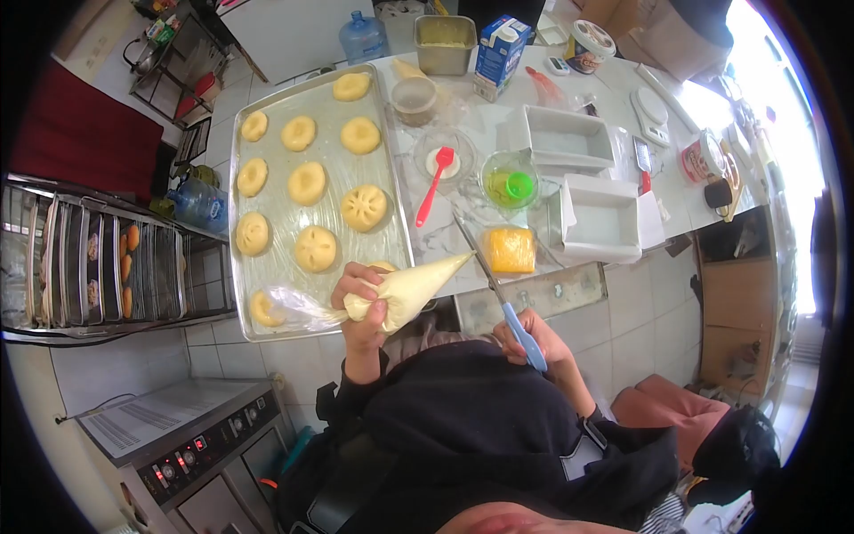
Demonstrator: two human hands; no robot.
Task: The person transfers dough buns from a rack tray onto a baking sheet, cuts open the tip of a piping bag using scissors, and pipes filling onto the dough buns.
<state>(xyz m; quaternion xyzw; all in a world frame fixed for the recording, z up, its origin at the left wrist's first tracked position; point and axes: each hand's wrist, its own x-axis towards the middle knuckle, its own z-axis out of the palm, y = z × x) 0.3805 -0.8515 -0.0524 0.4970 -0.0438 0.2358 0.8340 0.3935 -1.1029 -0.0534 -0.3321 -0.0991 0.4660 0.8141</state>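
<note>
Yellow filling bulged in the clear bag (409,298), which the left hand (360,334) squeezed at its gathered neck. Its long axis rose from a loose tail over the near part of the tray (276,205) to a narrow tip at the far right. Right of it, the right hand (544,334) gripped the handle of a blue-handled blade (488,274), knife or scissors, I cannot tell, slanting far and left. That slant crossed the bag's line at the tip, just beside the steel; contact was unclear. Both hands sat about equally near the tip, left of a block (510,250) on the desk (445,240).
</note>
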